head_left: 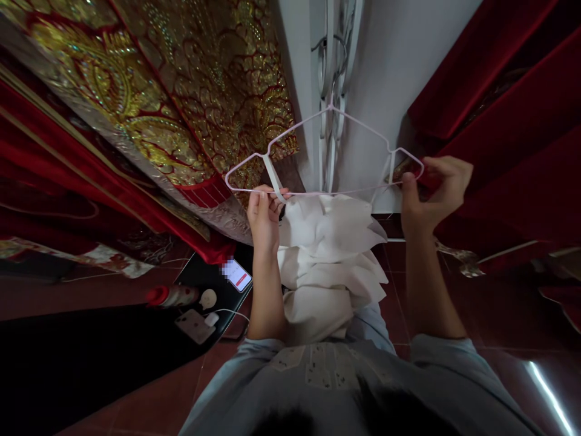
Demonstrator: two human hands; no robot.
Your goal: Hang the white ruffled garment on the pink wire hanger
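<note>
In the head view, your left hand (265,211) has its thumb and fingers closed on the lower bar of a pink clothes hanger (330,108), right where a white strap (273,177) comes down from the notch on that side. Your right hand (436,194) is at the opposite end of the hanger, thumb against the lower bar and fingers bent around the corner; you cannot tell from here whether they pinch it. A second strap (391,168) loops over the notch beside that thumb. The hanger is in front of you, its hook pointing away, close to a row of spare hangers (323,66) by the pale wall (390,60); whether the hook touches them is unclear. Below the bar, between your forearms, hangs a layered white ruffled garment (327,242).

To your left is a gold-embroidered, beaded red garment (131,109); to your right, dark red drapery (512,151). Low on your left, a black table (91,357) bears a lit phone (238,277), a red-capped bottle (175,296), a round beige item (208,298), and a second phone (193,327) with a white charger (211,319) against it. Reddish tiles (158,393) cover the floor.
</note>
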